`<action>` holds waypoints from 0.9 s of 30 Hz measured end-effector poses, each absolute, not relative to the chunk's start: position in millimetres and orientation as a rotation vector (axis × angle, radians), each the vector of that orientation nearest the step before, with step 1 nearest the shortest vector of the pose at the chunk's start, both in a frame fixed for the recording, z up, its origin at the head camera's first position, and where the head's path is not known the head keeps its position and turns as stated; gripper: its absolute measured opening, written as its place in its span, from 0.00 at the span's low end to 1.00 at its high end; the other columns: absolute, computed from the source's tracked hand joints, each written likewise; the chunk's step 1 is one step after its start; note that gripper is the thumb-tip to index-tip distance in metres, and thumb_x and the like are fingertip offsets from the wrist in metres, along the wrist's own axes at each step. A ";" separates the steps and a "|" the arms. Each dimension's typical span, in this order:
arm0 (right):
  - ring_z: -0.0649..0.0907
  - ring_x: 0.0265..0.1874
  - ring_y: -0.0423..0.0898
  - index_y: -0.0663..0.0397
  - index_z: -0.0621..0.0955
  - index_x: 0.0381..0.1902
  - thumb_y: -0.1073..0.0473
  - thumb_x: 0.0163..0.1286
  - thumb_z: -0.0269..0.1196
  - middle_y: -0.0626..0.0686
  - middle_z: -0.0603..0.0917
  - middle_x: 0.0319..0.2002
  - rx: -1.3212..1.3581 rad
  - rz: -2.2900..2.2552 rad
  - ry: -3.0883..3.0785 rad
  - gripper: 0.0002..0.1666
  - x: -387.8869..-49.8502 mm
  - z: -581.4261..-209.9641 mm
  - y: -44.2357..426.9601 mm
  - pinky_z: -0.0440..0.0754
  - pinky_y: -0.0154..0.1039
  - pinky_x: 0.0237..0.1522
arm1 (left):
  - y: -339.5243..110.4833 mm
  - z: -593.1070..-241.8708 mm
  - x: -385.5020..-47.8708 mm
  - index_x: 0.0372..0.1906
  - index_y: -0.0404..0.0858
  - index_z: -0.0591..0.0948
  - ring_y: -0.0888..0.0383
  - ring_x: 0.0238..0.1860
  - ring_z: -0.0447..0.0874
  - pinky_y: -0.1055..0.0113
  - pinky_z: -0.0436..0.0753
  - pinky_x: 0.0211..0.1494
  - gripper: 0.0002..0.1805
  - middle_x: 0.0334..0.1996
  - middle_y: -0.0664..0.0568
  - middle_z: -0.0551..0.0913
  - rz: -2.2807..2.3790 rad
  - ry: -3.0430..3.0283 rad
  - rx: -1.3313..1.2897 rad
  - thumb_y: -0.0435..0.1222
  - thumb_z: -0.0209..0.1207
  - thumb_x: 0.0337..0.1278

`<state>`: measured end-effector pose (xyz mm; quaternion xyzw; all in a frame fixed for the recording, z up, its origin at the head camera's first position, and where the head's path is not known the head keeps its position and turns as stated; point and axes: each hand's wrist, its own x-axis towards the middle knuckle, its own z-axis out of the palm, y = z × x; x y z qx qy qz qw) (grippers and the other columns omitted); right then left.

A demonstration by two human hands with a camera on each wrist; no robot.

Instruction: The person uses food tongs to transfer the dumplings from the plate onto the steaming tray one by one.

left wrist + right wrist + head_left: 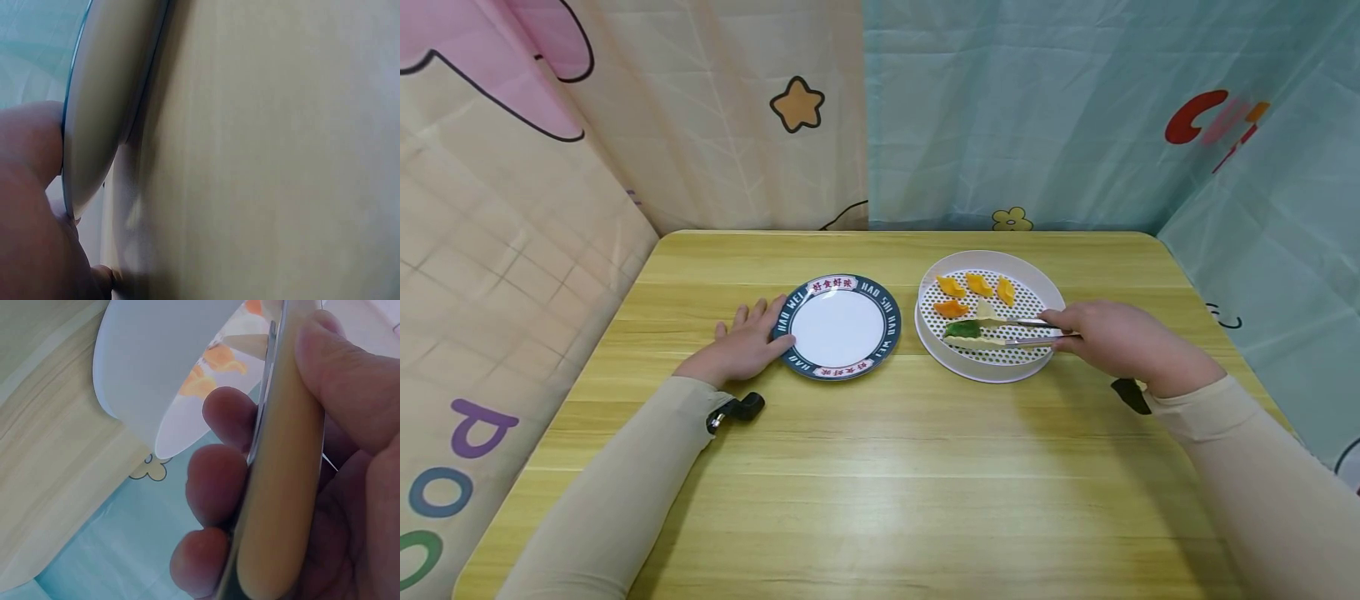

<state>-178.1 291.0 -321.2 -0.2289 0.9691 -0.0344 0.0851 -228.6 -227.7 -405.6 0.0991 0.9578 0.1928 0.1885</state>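
My left hand [741, 342] is at the left edge of a round plate [838, 325] with a white centre and a dark, lettered rim. Its thumb lies over the rim, with the other fingers spread beside it; the left wrist view shows the rim between thumb and hand. My right hand [1108, 337] grips a pair of tongs [1030, 342], whose pale handle [281, 456] fills the right wrist view. The tong ends reach into a white round steamer basket [985, 372]. A green dumpling-shaped piece [962, 328] lies between the pale tips; whether both touch it I cannot tell.
Several yellow and orange dumpling-shaped pieces [980, 284] lie on the basket's perforated base, behind the tongs. Plate and basket stand side by side on a wood-grain table [880, 467]. Printed curtains [1000, 125] hang behind the table and at both sides.
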 end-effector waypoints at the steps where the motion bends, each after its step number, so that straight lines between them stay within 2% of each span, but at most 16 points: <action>1: 0.87 0.46 0.53 0.57 0.80 0.69 0.56 0.73 0.69 0.60 0.89 0.53 -0.681 -0.104 2.889 0.29 -178.0 -321.3 291.2 0.85 0.57 0.48 | -227.6 -405.1 -228.3 0.87 0.52 0.34 0.25 0.83 0.25 0.20 0.29 0.75 0.48 0.86 0.34 0.34 0.540 2.694 0.280 0.65 0.41 0.78; 8: 0.84 0.43 0.50 0.57 0.80 0.71 0.55 0.73 0.69 0.58 0.89 0.53 -0.659 -0.127 2.887 0.30 -177.0 -321.7 291.8 0.84 0.54 0.47 | -225.8 -402.6 -227.3 0.87 0.51 0.35 0.25 0.83 0.25 0.20 0.29 0.76 0.47 0.86 0.34 0.34 0.536 2.694 0.283 0.64 0.41 0.79; 18: 0.87 0.55 0.60 0.60 0.78 0.72 0.55 0.73 0.70 0.63 0.87 0.59 -0.662 -0.141 2.899 0.33 -173.8 -318.4 297.1 0.83 0.62 0.56 | -225.7 -401.0 -226.1 0.87 0.51 0.35 0.25 0.83 0.25 0.20 0.30 0.75 0.47 0.86 0.32 0.34 0.538 2.696 0.280 0.64 0.41 0.79; 27: 0.85 0.60 0.64 0.61 0.76 0.73 0.55 0.73 0.70 0.65 0.85 0.62 -0.694 -0.201 2.927 0.35 -172.4 -309.1 302.6 0.82 0.64 0.59 | -227.9 -401.7 -225.8 0.87 0.53 0.37 0.25 0.83 0.26 0.20 0.29 0.75 0.50 0.86 0.33 0.35 0.586 2.694 0.282 0.68 0.43 0.75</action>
